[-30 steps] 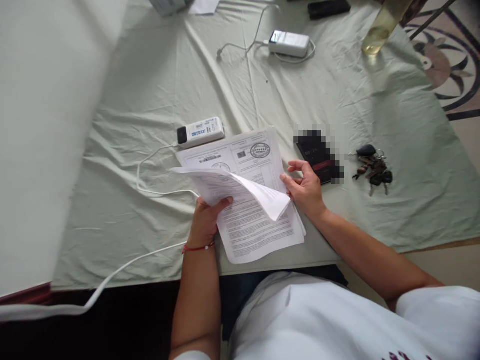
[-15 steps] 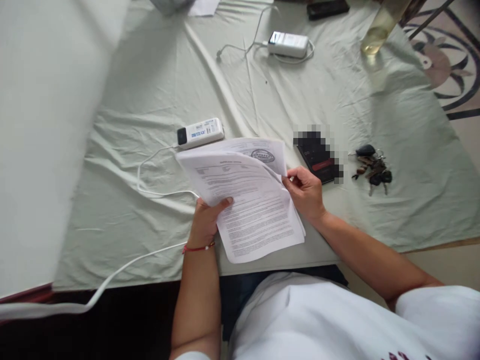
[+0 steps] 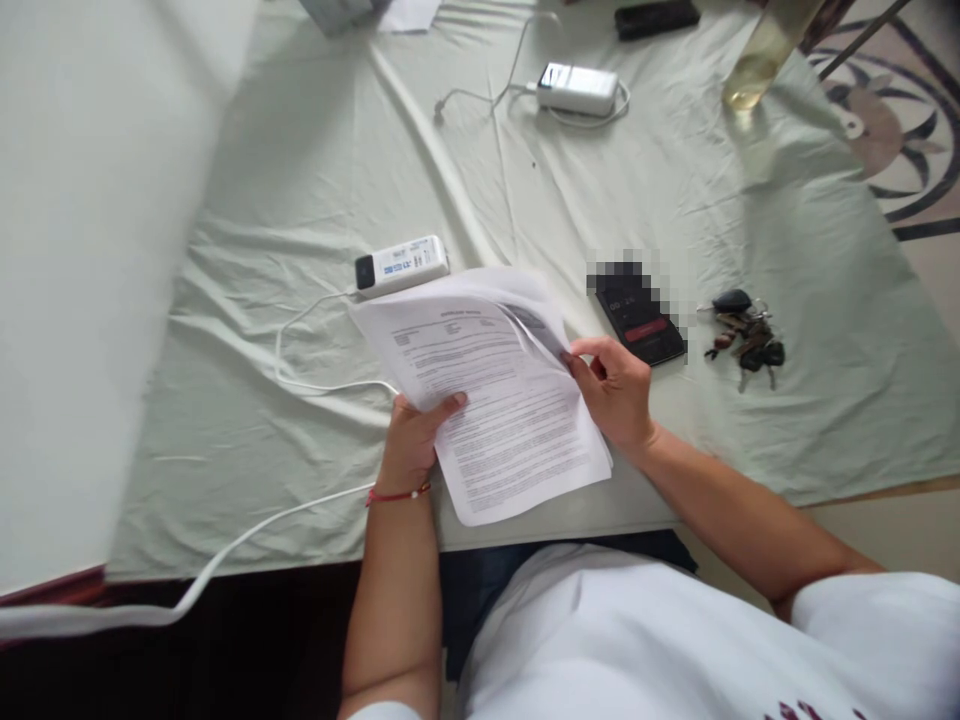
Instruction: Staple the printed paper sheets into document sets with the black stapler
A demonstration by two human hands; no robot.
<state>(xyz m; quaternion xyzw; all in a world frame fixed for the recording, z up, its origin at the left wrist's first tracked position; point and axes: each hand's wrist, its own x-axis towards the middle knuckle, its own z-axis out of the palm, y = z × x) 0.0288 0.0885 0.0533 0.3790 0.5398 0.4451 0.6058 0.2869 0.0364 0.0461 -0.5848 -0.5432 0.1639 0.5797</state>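
A stack of printed paper sheets (image 3: 510, 420) is held tilted above the near edge of the cloth-covered table. My left hand (image 3: 420, 432) grips the stack's left edge, thumb on the top page and the other fingers hidden beneath. At the right edge, my right hand (image 3: 611, 390) pinches the edge of one or more sheets between thumb and fingers. Behind the top page, the upper right part of the sheets curls, and a dark stamp shows there in part. Just past the right hand lies a black phone (image 3: 641, 320) with a lit, partly pixelated screen.
A white power bank (image 3: 403, 266) with a cable lies beyond the papers. Keys (image 3: 750, 335) are at the right. Farther back are another white device (image 3: 577, 90) with a cord, a dark case (image 3: 656, 18) and a bottle of yellowish liquid (image 3: 750, 80). A wall (image 3: 97, 250) bounds the left.
The sheets behind the top page have bent further up, covering most of the round stamp. My right hand has shifted slightly; my left hand keeps its grip.
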